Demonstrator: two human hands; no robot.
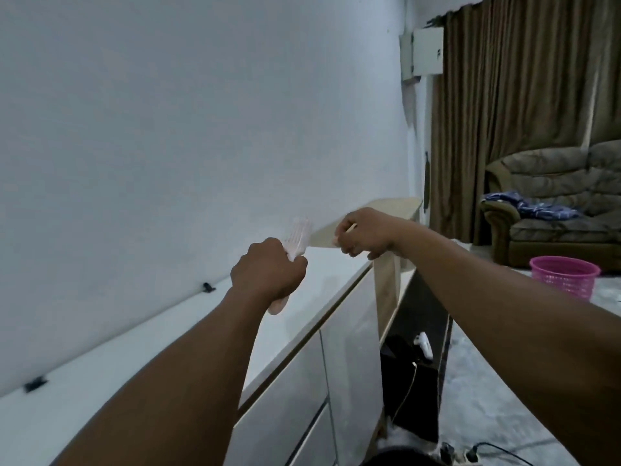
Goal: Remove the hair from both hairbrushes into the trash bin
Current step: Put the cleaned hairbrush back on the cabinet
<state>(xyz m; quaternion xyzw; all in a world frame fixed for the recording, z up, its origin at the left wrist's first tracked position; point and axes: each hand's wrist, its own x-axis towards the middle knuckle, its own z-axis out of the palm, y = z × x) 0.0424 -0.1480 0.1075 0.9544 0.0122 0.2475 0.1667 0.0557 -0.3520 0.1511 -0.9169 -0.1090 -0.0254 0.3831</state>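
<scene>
Left arm: stretched forward from the lower left, wrist straight, back of the hand toward the camera.
Left grip (268,274): clamped in a fist round the handle of the pink hairbrush (297,238); the bristled head stands up above the knuckles and the handle end pokes out below.
Right arm: reaches in from the lower right, wrist bent inward.
Right grip (361,235): fingers curled together just beside the brush head; cannot tell whether they pinch anything.
Hairbrush place: held above the white tabletop (151,331), near the wall.
Trash bin (564,275): pink, on the floor at the right, well apart from both hands.
</scene>
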